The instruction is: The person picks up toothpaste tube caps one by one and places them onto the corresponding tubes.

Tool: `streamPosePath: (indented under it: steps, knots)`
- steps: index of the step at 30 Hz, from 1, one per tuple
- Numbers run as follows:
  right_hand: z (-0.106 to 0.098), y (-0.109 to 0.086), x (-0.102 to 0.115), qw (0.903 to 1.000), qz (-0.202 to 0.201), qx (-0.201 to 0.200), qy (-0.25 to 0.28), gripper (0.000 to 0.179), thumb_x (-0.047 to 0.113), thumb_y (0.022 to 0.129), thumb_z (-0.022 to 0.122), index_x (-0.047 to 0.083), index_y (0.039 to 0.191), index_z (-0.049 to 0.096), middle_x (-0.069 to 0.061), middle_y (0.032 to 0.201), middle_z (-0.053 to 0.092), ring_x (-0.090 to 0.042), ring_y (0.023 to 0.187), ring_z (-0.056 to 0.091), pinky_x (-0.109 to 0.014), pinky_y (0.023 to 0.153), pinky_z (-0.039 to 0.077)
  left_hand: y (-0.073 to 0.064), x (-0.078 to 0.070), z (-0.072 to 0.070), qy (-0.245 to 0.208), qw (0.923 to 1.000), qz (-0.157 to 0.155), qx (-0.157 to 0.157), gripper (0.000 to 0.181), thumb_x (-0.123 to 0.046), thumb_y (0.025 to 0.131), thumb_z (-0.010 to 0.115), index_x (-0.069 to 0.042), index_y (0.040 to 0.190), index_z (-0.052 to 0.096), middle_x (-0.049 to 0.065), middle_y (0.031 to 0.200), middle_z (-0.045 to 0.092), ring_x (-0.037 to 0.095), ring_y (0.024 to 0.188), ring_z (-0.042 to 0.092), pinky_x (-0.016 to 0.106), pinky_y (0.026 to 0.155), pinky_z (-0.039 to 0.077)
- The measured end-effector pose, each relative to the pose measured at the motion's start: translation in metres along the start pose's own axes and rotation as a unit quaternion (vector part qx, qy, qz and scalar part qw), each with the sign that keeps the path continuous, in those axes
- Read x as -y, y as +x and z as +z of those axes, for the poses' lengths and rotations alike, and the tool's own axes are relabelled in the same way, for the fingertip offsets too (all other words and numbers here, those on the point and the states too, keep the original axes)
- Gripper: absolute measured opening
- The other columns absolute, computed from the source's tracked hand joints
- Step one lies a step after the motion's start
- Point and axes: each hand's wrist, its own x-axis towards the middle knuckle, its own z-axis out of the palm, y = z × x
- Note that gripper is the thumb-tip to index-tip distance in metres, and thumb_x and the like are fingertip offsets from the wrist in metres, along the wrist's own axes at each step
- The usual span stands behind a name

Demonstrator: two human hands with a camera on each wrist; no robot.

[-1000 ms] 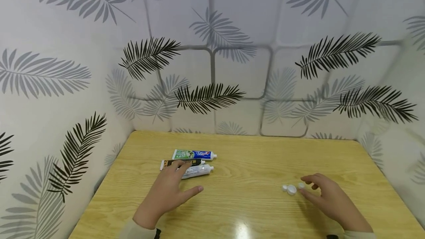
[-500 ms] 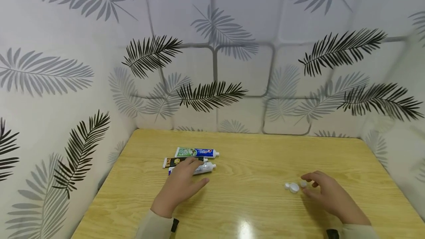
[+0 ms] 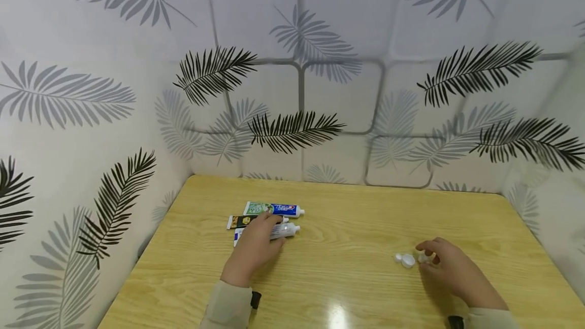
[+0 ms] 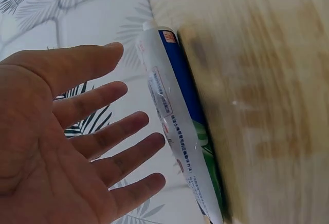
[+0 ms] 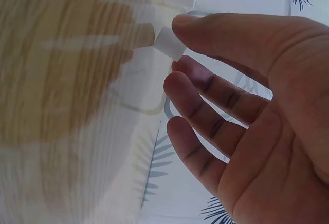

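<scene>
My left hand (image 3: 257, 245) is over a white toothpaste tube (image 3: 285, 231), its fingers across the tube and thumb along the near side. In the left wrist view the fingers are spread and loosely straight, with tips close to the white tube (image 4: 172, 116). A black toothpaste tube (image 3: 237, 222) and a green-and-blue one (image 3: 285, 210) lie just behind. On the right, my right hand (image 3: 452, 268) hovers around a small white cap (image 5: 168, 44). Its thumb tip overlaps the cap in the right wrist view, while the other fingers are apart, relaxed and slightly bent.
Left of my right hand, a small white cap (image 3: 398, 257) and a wider round white cap (image 3: 408, 261) sit side by side. All lie on a wood-grain table (image 3: 347, 237). Walls with a leaf pattern (image 3: 297, 133) border it at the back and sides.
My left hand has moved forward and right over the white tube, its thumb drawing in toward the tube. My right hand stays around the small cap. The head view has shifted slightly.
</scene>
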Motion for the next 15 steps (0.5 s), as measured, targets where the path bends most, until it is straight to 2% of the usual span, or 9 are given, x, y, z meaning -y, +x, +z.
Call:
streamPosePath:
  steps: [7, 15]
  knots:
    - [0.0042, -0.0024, -0.0004, 0.9998, -0.012, -0.014, -0.010, 0.026, 0.006, 0.088, 0.080, 0.002, 0.113, 0.076, -0.001, 0.096, 0.065, -0.010, 0.079, 0.056, -0.029, 0.067, 0.049, 0.0006, 0.0022, 0.0080, 0.018, 0.9996, -0.001, 0.021, 0.044, -0.016, 0.097, 0.078, -0.005, 0.139, 0.068, 0.019, 0.137, 0.065, 0.040, 0.128, 0.063, 0.056, 0.105, 0.055]
    - [0.0050, -0.0019, -0.0010, 0.9995, -0.012, -0.019, -0.022, 0.012, 0.005, 0.089, 0.079, 0.010, 0.100, 0.077, 0.004, 0.089, 0.064, -0.007, 0.077, 0.055, -0.028, 0.067, 0.050, 0.0000, 0.0015, 0.0078, 0.056, 0.9984, -0.005, 0.010, 0.041, 0.000, 0.096, 0.072, -0.006, 0.136, 0.069, 0.018, 0.132, 0.066, 0.039, 0.121, 0.063, 0.054, 0.105, 0.053]
